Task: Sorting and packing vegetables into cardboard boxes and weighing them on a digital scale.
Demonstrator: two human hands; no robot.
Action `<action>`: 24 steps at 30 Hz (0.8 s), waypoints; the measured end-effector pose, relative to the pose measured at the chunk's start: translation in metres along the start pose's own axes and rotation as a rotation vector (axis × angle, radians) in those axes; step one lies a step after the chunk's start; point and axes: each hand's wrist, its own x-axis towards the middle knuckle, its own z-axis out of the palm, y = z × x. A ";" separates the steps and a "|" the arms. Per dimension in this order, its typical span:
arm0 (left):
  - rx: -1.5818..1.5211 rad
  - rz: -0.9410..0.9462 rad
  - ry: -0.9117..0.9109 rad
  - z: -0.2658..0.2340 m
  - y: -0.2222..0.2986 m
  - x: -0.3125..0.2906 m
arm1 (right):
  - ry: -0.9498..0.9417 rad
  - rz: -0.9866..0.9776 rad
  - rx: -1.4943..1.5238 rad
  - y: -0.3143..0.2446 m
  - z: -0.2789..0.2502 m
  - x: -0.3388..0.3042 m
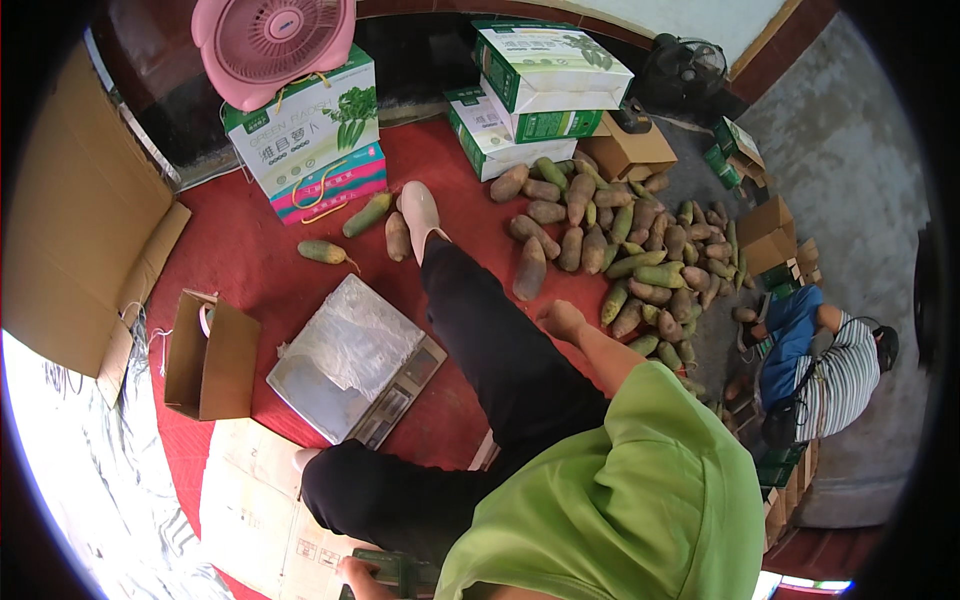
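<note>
My left hand (362, 577), low in the view, is closed on the edge of a dark green box (392, 568), mostly cut off by the frame's edge. Out ahead of my body, my right hand (562, 320) hangs in a loose fist, with nothing seen in it. It is over the red mat, just left of a big heap of soil-covered green radishes (650, 270). Between my legs and a small open carton (210, 360) stands a metal weighing scale (355, 350), its plate partly covered by clear plastic. A few loose radishes (370, 214) lie beside my far foot.
A pink fan (275, 45) rests on green-and-white gift boxes (305, 125) at the far left. More boxes (555, 65) are stacked behind the heap, near a black fan (685, 70). Flat cardboard (255, 500) lies at left. Another person (830, 380) bends down at right.
</note>
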 end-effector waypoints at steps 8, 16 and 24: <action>-0.119 0.008 -0.161 -0.014 -0.004 -0.006 | -0.013 0.014 -0.023 0.056 0.039 0.008; -1.583 0.476 0.564 -0.072 0.002 -0.023 | -0.016 -0.230 -0.272 0.093 0.086 0.043; -1.534 0.651 1.261 -0.264 -0.005 -0.233 | 0.083 -0.116 0.038 0.054 0.022 0.106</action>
